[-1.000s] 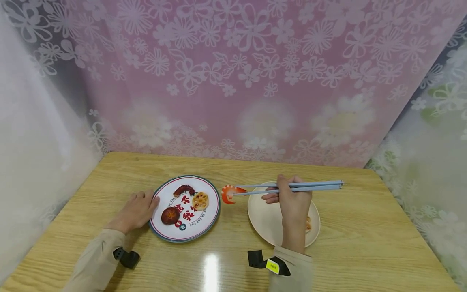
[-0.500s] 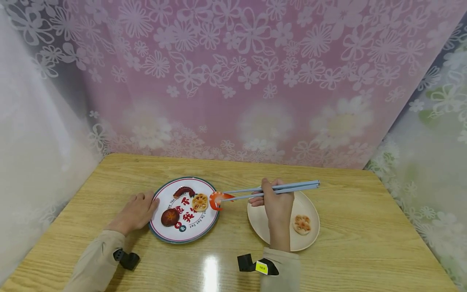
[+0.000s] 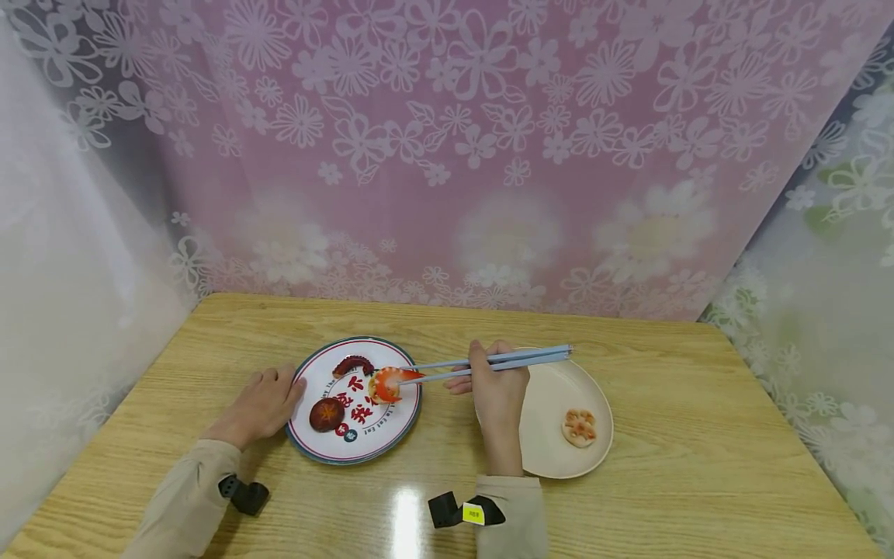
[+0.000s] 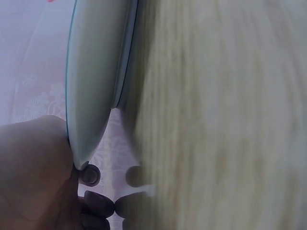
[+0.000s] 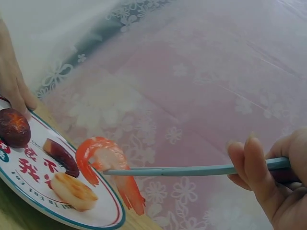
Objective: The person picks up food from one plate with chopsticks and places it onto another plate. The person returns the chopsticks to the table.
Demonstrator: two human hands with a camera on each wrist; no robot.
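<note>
In the head view my right hand [image 3: 501, 392] grips a pair of pale blue chopsticks [image 3: 517, 359]. Their tips hold an orange-and-white shrimp [image 5: 103, 160] over the right part of a white plate [image 3: 380, 444] with red characters and a dark green rim. The right wrist view shows the shrimp above a lotus root slice [image 5: 74, 191], which it partly hides in the head view. A brown mushroom [image 3: 326, 415] and a dark red tentacle piece [image 3: 352, 365] also lie on that plate. My left hand [image 3: 260, 405] holds the plate's left edge, thumb on the rim and fingertips below it.
A cream plate [image 3: 534, 442] stands to the right, partly under my right forearm, with another lotus root slice [image 3: 578, 428] on it. Both plates rest on a wooden table [image 3: 684, 450]. A pink floral curtain [image 3: 447, 194] hangs behind the table's far edge.
My right hand has moved left with the chopsticks, carrying the shrimp from the gap between the plates to above the white plate. The left hand has stayed in place.
</note>
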